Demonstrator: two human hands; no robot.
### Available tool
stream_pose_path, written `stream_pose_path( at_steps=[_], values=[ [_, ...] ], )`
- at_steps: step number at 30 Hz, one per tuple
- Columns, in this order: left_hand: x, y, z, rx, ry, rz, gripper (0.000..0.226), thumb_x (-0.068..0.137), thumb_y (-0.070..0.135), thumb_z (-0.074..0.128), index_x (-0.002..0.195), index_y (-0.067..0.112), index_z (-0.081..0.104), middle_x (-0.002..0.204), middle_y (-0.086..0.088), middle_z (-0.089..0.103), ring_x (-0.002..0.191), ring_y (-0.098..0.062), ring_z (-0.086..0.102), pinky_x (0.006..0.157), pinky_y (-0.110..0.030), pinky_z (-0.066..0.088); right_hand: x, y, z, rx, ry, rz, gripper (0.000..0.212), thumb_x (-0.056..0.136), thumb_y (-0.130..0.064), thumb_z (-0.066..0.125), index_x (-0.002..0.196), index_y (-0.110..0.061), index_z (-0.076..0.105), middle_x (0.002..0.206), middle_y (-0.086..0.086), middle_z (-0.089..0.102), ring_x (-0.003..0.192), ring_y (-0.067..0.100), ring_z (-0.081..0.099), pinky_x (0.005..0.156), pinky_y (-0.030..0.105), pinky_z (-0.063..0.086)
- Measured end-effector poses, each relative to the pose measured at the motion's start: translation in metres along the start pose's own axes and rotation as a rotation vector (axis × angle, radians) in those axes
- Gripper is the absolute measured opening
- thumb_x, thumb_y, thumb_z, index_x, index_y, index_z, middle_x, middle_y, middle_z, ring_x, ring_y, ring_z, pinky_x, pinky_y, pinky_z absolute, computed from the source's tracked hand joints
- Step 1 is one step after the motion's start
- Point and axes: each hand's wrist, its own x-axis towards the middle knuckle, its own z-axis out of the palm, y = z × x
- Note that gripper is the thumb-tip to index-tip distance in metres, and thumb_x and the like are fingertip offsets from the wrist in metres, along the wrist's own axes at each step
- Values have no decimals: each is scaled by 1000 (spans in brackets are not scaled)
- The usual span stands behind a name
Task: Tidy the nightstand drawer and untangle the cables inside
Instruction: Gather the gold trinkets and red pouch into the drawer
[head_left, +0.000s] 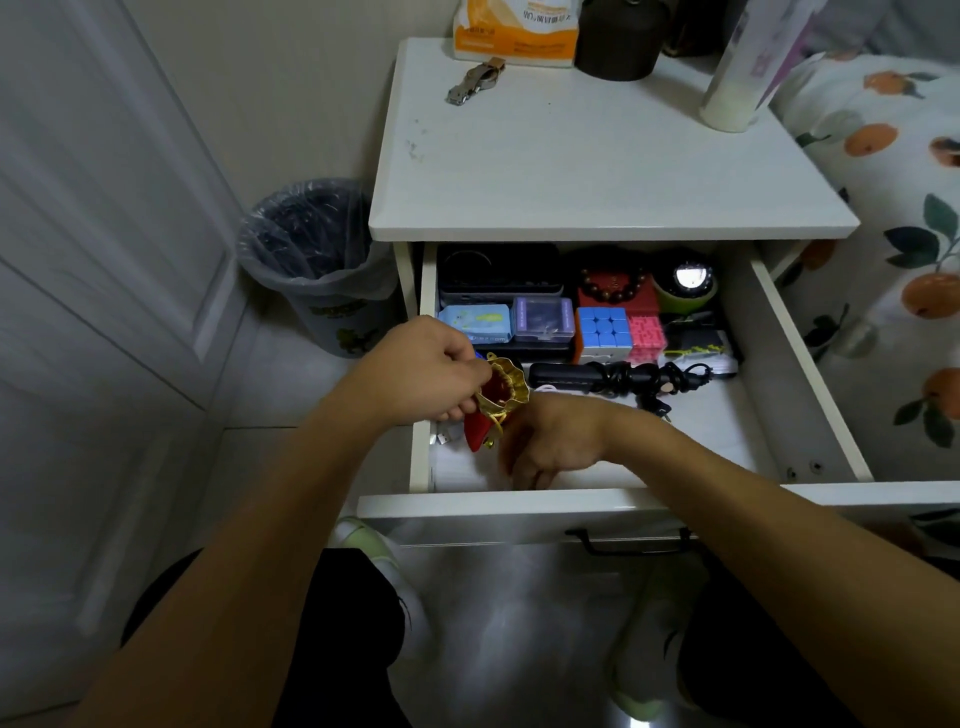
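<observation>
Here the left hand pinches the gold rim of a small red pouch over the drawer's front left corner; the right hand, fingers loosely curled and pointing down (nothing visibly gripped), reaches in just beside the pouch; the bundled black cable lies behind it, long axis running left to right, nearer the right hand.
</observation>
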Motion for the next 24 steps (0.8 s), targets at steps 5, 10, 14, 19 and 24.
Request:
stream_pose_path(
  at_steps=[5, 10, 14, 19, 24],
  values=[
    [-1, 1, 8, 15, -17, 22, 23, 92, 20, 60, 75, 8, 69, 63, 0, 72, 62, -13, 72, 60, -24, 58, -41, 8, -20, 799, 411, -55, 10, 86, 11, 62, 90, 4, 67, 86, 22, 70, 75, 26, 68, 65, 24, 60],
    [-3, 6, 19, 44, -41, 31, 22, 90, 22, 60, 73, 13, 69, 64, 1, 73, 61, -12, 71, 61, -28, 60, -58, -5, -26, 938, 513, -116, 14, 86, 14, 60, 83, 3, 67, 73, 17, 68, 58, 21, 68, 60, 23, 59],
    [-7, 8, 27, 21, -39, 23, 22, 89, 22, 60, 71, 13, 69, 63, 1, 72, 57, -10, 70, 49, -19, 50, -60, -13, -21, 830, 540, -57, 11, 83, 13, 63, 79, 3, 67, 80, 19, 69, 67, 23, 71, 68, 29, 61],
    [-11, 7, 33, 25, -43, 51, 21, 89, 21, 60, 74, 11, 69, 63, 3, 72, 59, -8, 70, 50, -13, 48, -58, -11, -16, 771, 526, 9, 20, 89, 4, 55, 105, 14, 63, 103, 29, 69, 86, 32, 72, 82, 39, 60],
    [-6, 11, 27, 21, -32, 23, 21, 90, 21, 58, 75, 10, 69, 64, 3, 73, 61, -10, 71, 54, -21, 53, -62, -13, -13, 825, 515, 4, 18, 93, 9, 46, 98, 9, 63, 98, 29, 69, 93, 38, 71, 80, 38, 60]
  ],
)
